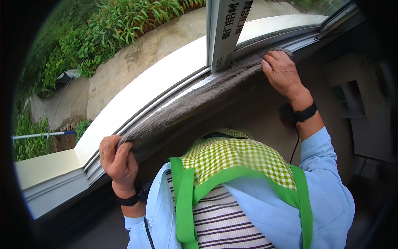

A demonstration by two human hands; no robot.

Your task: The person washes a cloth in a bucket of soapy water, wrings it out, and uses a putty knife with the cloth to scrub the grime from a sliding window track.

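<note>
A long grey cloth with fluffy pile (195, 96) lies across the centre and upper centre of the frame, and it is stretched between two bare hands. The left hand (119, 164), at left of the centre, has the lower left end of the cloth pinched between the thumb and the bent fingers. The right hand (285, 74), in the upper right, grasps the other end, with its fingers curled over the top of the cloth and its thumb on the left side. So almost all of the cloth is between the two grips, and only a small bit of it shows past the right fingers.

The long axis of the cloth goes diagonally, from lower left to upper right, with a slight bend. It runs alongside the ridged silver metal window rail (304, 42), and its upper edge lies against or over this rail; exactly which, I cannot tell. The lower side of the cloth goes into shadow, so its border is not clear there.

On the upright window post covered with pale film (222, 33), at the top centre, dark printed characters stand in lines along its length. On the cloth, I can see no label. A wide white outer ledge (145, 83) curves beyond the rail, at the left and upper centre.
</note>
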